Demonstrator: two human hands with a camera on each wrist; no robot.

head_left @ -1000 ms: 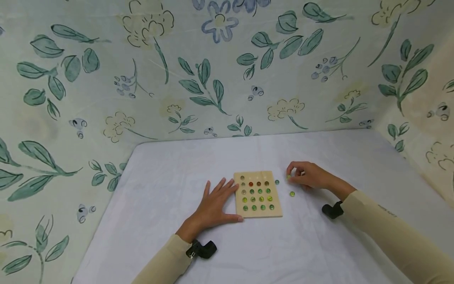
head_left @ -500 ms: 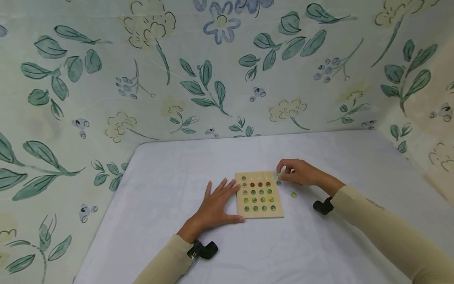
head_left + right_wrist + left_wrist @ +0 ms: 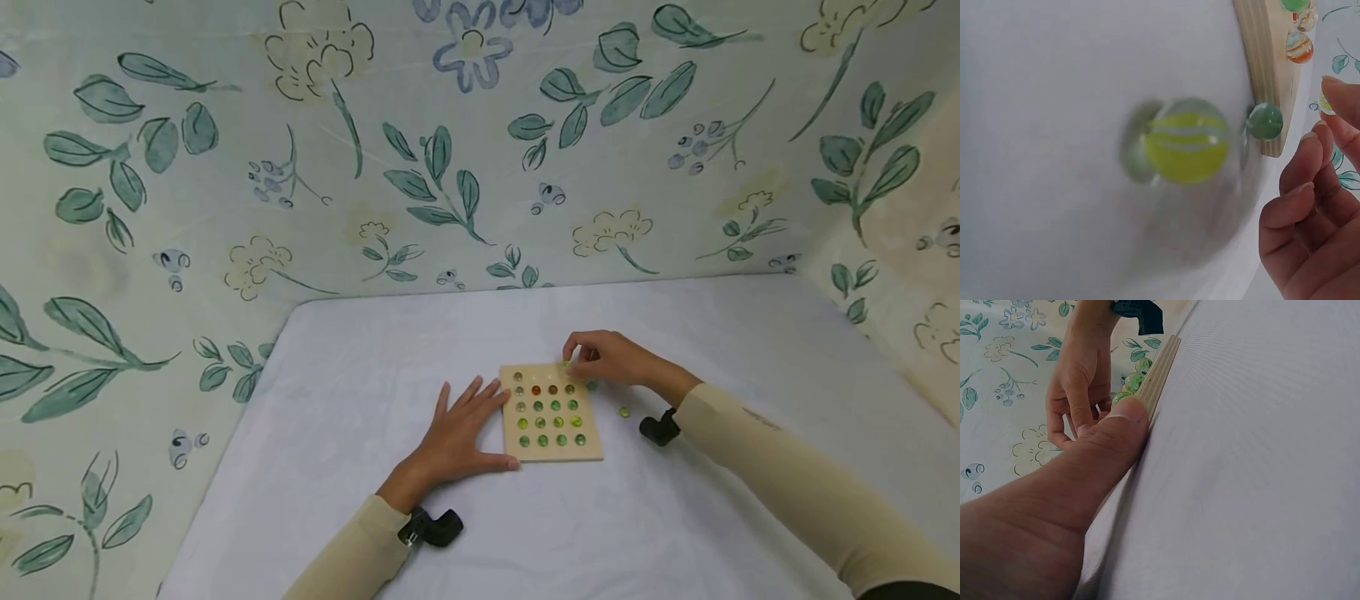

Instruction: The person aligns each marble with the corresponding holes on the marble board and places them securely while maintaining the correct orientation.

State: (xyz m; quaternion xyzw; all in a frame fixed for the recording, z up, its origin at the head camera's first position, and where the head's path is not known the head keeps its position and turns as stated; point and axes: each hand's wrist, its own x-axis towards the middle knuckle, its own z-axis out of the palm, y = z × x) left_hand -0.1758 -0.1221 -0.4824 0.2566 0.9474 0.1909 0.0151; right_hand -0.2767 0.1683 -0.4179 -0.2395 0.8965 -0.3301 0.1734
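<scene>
A square wooden board (image 3: 555,454) lies on the white cloth, with rows of glass marbles in its hollows. My left hand (image 3: 453,437) is spread at its left side; the fingertips touch that edge and the thumb (image 3: 1129,409) rests at the near corner. Over the board's far right corner, my right hand (image 3: 611,358) pinches a yellow-green marble (image 3: 1325,105) between thumb and finger. Several hollows in the far row hold no marble. A dark green marble (image 3: 1265,121) sits against the board's right edge. Farther right lies a yellow marble (image 3: 1188,140) on the cloth.
White cloth (image 3: 405,333) covers the table, whose far edge meets a wall of floral fabric (image 3: 465,167). A black wrist camera (image 3: 442,529) is on the left wrist, another black camera (image 3: 660,427) on the right.
My right hand has moved left with the pinched marble, from the cloth right of the board to above its far right corner. The left hand keeps its place on the board.
</scene>
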